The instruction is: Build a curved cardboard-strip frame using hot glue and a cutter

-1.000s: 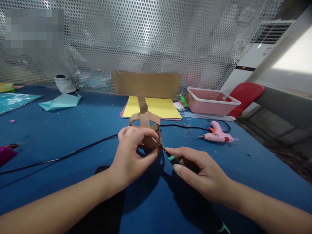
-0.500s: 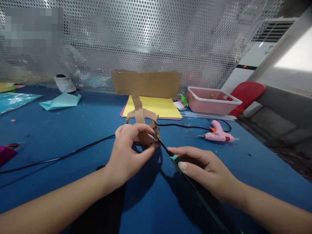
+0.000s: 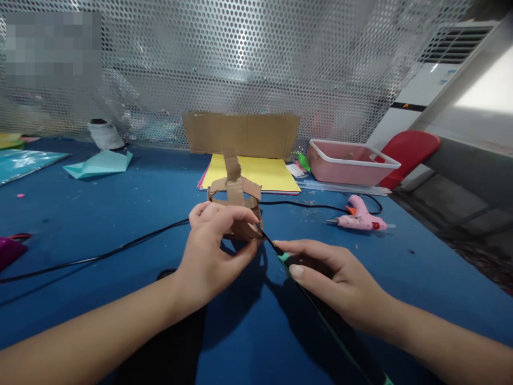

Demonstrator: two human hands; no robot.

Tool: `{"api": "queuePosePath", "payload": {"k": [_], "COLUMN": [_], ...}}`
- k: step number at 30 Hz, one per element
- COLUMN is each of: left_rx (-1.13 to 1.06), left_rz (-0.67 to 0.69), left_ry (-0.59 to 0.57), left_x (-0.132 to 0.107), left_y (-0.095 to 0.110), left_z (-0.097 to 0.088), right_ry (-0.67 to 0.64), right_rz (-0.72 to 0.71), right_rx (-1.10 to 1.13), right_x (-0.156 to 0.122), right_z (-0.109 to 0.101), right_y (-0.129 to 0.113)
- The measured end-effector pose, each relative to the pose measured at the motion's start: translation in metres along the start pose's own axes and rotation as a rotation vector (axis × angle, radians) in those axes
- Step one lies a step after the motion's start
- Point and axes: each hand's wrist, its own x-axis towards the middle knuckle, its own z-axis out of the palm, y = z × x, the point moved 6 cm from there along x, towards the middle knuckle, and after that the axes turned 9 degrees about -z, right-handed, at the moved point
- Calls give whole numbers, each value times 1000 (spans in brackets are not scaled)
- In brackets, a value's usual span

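Note:
My left hand [image 3: 214,246] is closed on a small brown cardboard structure [image 3: 236,199], with thumb and fingertips at its right lower edge. Strips form an open ring, and one crosses it and sticks up at the back. In my right hand [image 3: 336,278] is a long black-and-green tool [image 3: 284,258], gripped between thumb and fingers. Its thin dark tip reaches the cardboard's lower right corner, close to my left fingertips. Whether the tip touches or enters the cardboard I cannot tell. The tool's rear end runs down to the bottom of the view; its exact kind is unclear.
A pink glue gun [image 3: 360,216] lies at the right, with a black cable [image 3: 304,204] behind the cardboard. Yellow paper [image 3: 264,174], a standing cardboard sheet [image 3: 240,133] and a pink basket [image 3: 352,168] are at the back. Folded teal paper [image 3: 100,164] lies left.
The cardboard structure has tilted slightly, its upright strip shifting right. The tool has turned a little in my right hand, showing more of its green part. Both hands keep their grip.

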Motion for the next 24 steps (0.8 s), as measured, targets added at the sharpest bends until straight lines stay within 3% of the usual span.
{"api": "queuePosePath", "payload": {"k": [4,9,15,24], "left_rx": [29,-17,26,-41], "left_rz": [41,-11,52,-49], "left_ry": [-23,-5,-54,-23], "left_x": [-1,1,-3,4], "left_y": [5,1,5,-2], "left_z": [2,-1,2,-5], "right_ry": [-2,-7,-25,-42], "right_rz": [-3,13,24,-3], "right_rx": [31,6,14,-14], "right_x": [1,-2,-1,-3], "right_z": [0,-3,4,1], "right_y": [0,-1,3,0]}}
